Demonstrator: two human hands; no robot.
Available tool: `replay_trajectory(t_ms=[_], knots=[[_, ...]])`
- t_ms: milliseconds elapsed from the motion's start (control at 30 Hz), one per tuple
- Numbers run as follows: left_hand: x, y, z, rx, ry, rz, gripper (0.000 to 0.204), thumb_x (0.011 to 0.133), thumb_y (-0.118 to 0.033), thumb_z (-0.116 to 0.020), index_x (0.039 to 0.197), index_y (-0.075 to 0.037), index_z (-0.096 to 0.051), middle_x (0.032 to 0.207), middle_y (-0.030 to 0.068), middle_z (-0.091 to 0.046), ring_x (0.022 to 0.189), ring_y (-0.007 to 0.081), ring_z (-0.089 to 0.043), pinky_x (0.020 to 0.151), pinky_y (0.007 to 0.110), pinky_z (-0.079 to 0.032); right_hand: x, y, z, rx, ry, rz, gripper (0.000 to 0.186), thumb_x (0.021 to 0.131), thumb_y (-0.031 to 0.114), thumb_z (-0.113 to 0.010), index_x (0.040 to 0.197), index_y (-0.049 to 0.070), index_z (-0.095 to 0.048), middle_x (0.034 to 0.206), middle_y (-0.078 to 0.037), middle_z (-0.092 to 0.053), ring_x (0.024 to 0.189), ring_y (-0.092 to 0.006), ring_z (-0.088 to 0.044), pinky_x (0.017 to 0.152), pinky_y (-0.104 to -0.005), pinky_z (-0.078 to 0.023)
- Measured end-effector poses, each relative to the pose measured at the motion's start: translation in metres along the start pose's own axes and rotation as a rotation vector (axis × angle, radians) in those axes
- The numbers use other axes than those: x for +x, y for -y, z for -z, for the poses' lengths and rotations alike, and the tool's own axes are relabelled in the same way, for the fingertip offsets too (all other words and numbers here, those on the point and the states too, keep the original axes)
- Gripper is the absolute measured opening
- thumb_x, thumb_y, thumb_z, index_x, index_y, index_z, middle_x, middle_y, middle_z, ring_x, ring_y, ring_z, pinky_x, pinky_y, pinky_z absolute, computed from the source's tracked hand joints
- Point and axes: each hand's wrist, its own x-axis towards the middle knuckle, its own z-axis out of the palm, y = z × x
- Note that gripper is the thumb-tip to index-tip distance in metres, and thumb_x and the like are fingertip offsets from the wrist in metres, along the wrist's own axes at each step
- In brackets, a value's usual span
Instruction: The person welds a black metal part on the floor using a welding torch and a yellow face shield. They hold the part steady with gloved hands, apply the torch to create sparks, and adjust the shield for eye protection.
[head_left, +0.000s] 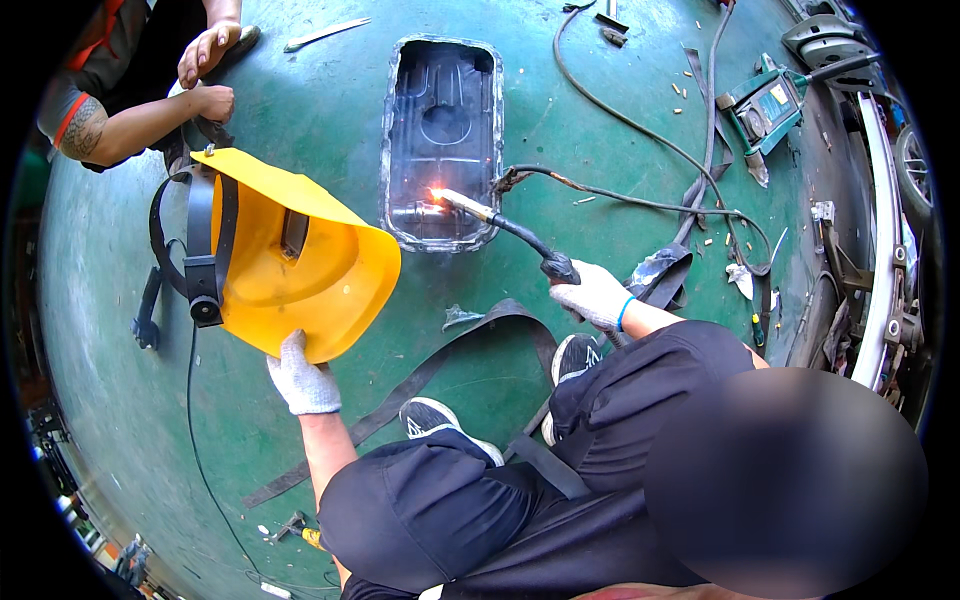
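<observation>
My left hand (304, 377), in a white knit glove, grips the lower edge of a yellow welding helmet (350, 270) with a black headband, held out at the left. In my gloved right hand (594, 294) is a welding torch (520, 232). Its tip glows orange-white with sparks at the lower part of a dark, rectangular metal pan (447, 165) lying on the floor. The pan has a pale rim and a ribbed inside with a round recess. A cable clamp (508, 180) sits at the pan's right rim.
Another person's hands (208, 75) are at the upper left. Cables (640, 200) and a dark strap (430, 375) cross the green floor. A green tool (765, 105) stands at the upper right, near metal car parts (880, 250). A hammer (148, 308) lies left of the helmet.
</observation>
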Motion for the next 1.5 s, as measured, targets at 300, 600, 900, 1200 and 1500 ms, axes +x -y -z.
replay_trajectory(t_ms=[300,600,900,1200,1500], knots=[[-0.002,0.017,-0.005,0.119,0.131,0.009,0.048,0.096,-0.004,-0.063,0.142,0.0,-0.053,0.132,0.0133,-0.066,0.117,0.0256,-0.066,0.1,0.038,-0.054,0.0,0.005,0.001,-0.034,-0.011,-0.006,0.025,0.092,0.028,-0.069,0.101,0.007,-0.061,0.079,-0.004,-0.063,0.062,-0.0143,-0.061,0.059,-0.0328,-0.051],[-0.015,0.034,-0.026,0.39,0.375,0.049,0.047,0.098,-0.002,-0.061,0.143,0.003,-0.051,0.131,0.0139,-0.067,0.115,0.0236,-0.066,0.101,0.036,-0.053,0.003,0.001,0.003,0.018,0.007,-0.02,0.023,0.091,0.026,-0.069,0.101,0.007,-0.061,0.078,-0.004,-0.062,0.062,-0.0142,-0.061,0.057,-0.0323,-0.051],[-0.024,0.038,-0.043,0.47,0.533,0.041,0.047,0.099,-0.002,-0.06,0.145,0.002,-0.051,0.133,0.0131,-0.067,0.119,0.0235,-0.066,0.103,0.036,-0.052,-0.003,0.016,0.004,0.042,0.022,-0.051,0.024,0.092,0.025,-0.07,0.106,0.006,-0.064,0.078,-0.002,-0.062,0.06,-0.0127,-0.059,0.056,-0.0303,-0.05],[-0.01,0.039,-0.027,0.37,0.37,0.008,0.044,0.098,-0.004,-0.063,0.141,0.003,-0.053,0.129,0.0129,-0.068,0.113,0.0235,-0.067,0.1,0.036,-0.053,0.005,0.005,0.004,0.078,0.032,-0.059,0.02,0.092,0.024,-0.07,0.102,0.008,-0.063,0.077,-0.001,-0.061,0.059,-0.0116,-0.058,0.056,-0.0296,-0.05],[-0.001,0.004,-0.013,0.006,0.041,0.038,0.049,0.095,-0.007,-0.062,0.143,-0.006,-0.053,0.134,0.0103,-0.063,0.12,0.0267,-0.065,0.101,0.042,-0.055,0.001,0.008,0.006,0.002,0.031,-0.016,0.02,0.092,0.026,-0.068,0.1,0.009,-0.062,0.076,-0.002,-0.06,0.059,-0.0126,-0.058,0.056,-0.0314,-0.049]])
